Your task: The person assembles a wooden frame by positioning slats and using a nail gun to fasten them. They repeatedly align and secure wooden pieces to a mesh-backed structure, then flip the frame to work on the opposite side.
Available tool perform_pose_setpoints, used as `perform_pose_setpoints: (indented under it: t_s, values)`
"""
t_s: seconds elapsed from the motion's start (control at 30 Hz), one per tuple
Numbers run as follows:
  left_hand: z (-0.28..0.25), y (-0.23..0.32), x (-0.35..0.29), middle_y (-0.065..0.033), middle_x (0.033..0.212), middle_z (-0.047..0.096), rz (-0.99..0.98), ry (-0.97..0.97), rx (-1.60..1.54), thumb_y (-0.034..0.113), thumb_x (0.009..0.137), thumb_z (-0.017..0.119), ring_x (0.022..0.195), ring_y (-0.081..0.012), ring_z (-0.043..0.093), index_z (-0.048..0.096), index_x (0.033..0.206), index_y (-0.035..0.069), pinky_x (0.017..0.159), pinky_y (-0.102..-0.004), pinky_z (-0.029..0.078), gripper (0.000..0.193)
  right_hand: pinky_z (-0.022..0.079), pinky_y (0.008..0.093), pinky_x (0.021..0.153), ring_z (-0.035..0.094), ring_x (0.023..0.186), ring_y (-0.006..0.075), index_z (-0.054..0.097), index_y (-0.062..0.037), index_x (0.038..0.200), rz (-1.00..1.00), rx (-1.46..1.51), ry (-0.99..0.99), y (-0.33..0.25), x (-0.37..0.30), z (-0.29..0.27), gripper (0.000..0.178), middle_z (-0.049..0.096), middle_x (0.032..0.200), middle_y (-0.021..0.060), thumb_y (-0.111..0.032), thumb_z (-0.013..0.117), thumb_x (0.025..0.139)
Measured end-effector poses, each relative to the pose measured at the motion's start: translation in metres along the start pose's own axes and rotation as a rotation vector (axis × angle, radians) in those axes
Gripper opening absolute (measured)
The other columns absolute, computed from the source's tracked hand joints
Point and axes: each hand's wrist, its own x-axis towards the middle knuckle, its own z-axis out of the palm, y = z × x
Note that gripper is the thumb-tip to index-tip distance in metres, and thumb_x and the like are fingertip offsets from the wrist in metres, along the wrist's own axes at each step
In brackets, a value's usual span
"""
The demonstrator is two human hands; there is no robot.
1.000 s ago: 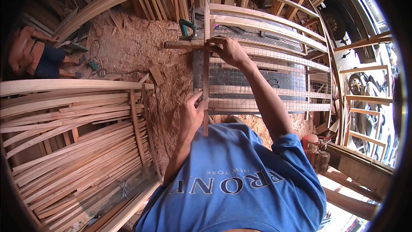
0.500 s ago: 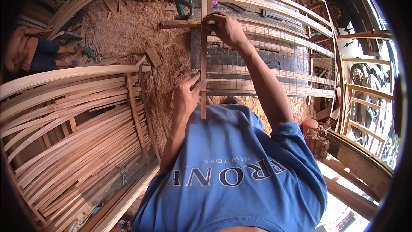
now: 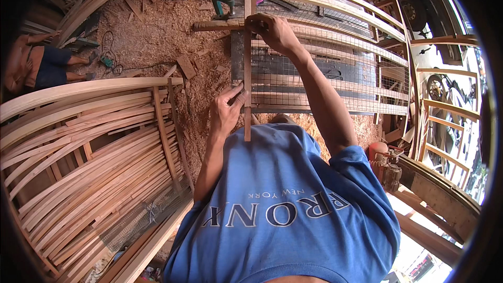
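A narrow wooden strip [image 3: 248, 68] runs lengthwise in front of me, its near end reaching over my blue shirt. My right hand [image 3: 275, 32] is at its far part, with the fingers bent over the strip and closed on it. Nearer to me, my left hand [image 3: 226, 109] pinches the strip from its left side; the exact fingertip contact is partly hidden. To the right of the strip spreads wire mesh [image 3: 335, 65] across a frame of curved wooden slats [image 3: 340, 44]. A green clamp [image 3: 222, 6] stands beyond my hands, beside a short wooden bar [image 3: 217, 25] that sticks out leftward.
Stacked curved wooden slats [image 3: 99, 162] fill the left side. Wood shavings [image 3: 149, 34] cover the floor, where a corded green tool [image 3: 107, 62] lies. A person in dark shorts [image 3: 55, 63] is at the far left. A red-topped machine [image 3: 385, 157] stands near my right elbow.
My left hand has shifted slightly away from me along the strip. The right hand keeps its place on it. The whole view has moved a little.
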Motion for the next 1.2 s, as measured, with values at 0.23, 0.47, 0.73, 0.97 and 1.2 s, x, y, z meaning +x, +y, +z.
perform_pose_setpoints:
  t_s: [0.23, 0.47, 0.73, 0.97, 1.2]
  values:
    - [0.001, -0.003, 0.001, -0.0224, 0.118, 0.071, -0.079, -0.024, -0.059, 0.042, 0.094, 0.071, 0.111, -0.0336, 0.068, 0.070, 0.122, -0.003, 0.095, -0.0392, 0.053, 0.053, 0.058, 0.0397, 0.082, 0.074, 0.097, 0.0289, 0.072, -0.0072, 0.117, 0.041, -0.024, -0.033, -0.008, 0.001, -0.005, 0.028, 0.075, 0.106, 0.0148, -0.027, 0.062, 0.100]
    - [0.001, -0.010, 0.002, -0.0218, 0.117, 0.072, -0.188, -0.090, -0.197, 0.039, 0.093, 0.073, 0.106, -0.0261, 0.070, 0.067, 0.126, -0.003, 0.090, -0.0355, 0.055, 0.054, 0.056, 0.0403, 0.090, 0.072, 0.103, 0.0322, 0.071, -0.0051, 0.120, 0.025, 0.075, 0.007, -0.003, 0.000, -0.007, 0.030, 0.074, 0.108, 0.0179, -0.010, 0.050, 0.099]
    - [0.009, -0.027, 0.005, -0.0077, 0.099, 0.072, -0.131, -0.068, -0.225, 0.027, 0.094, 0.076, 0.084, -0.0109, 0.062, 0.063, 0.131, -0.006, 0.074, -0.0260, 0.051, 0.051, 0.056, 0.0428, 0.091, 0.072, 0.105, 0.0330, 0.068, -0.0032, 0.124, 0.117, 0.094, 0.016, -0.005, 0.003, -0.008, 0.035, 0.074, 0.110, 0.0198, -0.021, 0.052, 0.099]
    - [0.000, 0.000, 0.002, -0.0242, 0.122, 0.069, -0.185, -0.086, -0.196, 0.039, 0.093, 0.072, 0.116, -0.0337, 0.067, 0.068, 0.123, -0.006, 0.098, -0.0407, 0.052, 0.054, 0.056, 0.0421, 0.083, 0.074, 0.092, 0.0335, 0.073, -0.0078, 0.115, 0.089, 0.010, 0.059, -0.006, 0.005, -0.003, 0.030, 0.076, 0.101, 0.0152, -0.030, 0.059, 0.099]
    - [0.000, 0.020, -0.001, -0.0225, 0.106, 0.072, -0.030, 0.016, -0.010, 0.036, 0.096, 0.068, 0.100, -0.0355, 0.070, 0.069, 0.120, -0.006, 0.086, -0.0428, 0.054, 0.048, 0.056, 0.0394, 0.078, 0.074, 0.090, 0.0327, 0.074, -0.0079, 0.113, 0.106, 0.092, 0.163, -0.006, 0.003, 0.001, 0.029, 0.076, 0.099, 0.0136, -0.030, 0.063, 0.097]
